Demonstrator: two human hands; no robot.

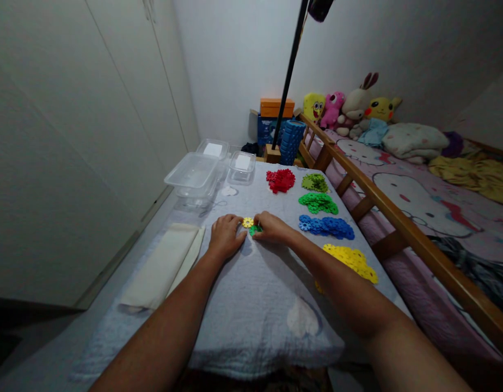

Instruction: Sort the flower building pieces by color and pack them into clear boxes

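Pinching a green disc (pixel 255 230), the right hand (pixel 273 227) fingers lie beside a yellow disc (pixel 247 222); left hand (pixel 226 236) grip unclear.

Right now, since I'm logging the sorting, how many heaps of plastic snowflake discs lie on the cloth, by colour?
Red plastic disc heap: 1
Pale green plastic disc heap: 1
Dark green plastic disc heap: 1
Blue plastic disc heap: 1
Yellow plastic disc heap: 1
Total: 5
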